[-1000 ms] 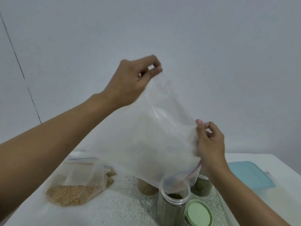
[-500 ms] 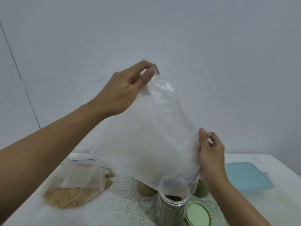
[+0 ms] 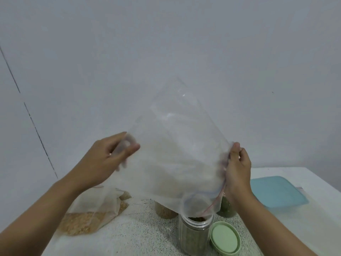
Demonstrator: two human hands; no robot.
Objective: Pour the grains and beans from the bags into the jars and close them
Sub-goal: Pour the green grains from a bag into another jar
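Apparently emptied, the clear bag (image 3: pixel 175 154) is held upended, its zip mouth drooping into the open jar (image 3: pixel 193 235) of green beans at 6 o'clock on the table (image 3: pixel 138 237). The bag's 9 o'clock edge is pinched by the left hand (image 3: pixel 108 161), and its 3 o'clock edge by the right hand (image 3: pixel 239 172). If the limp plastic is dragged sideways, the jar could be tipped or clinging beans flicked out. The green lid (image 3: pixel 225 237), at the jar's 3 o'clock, could be swept aside.
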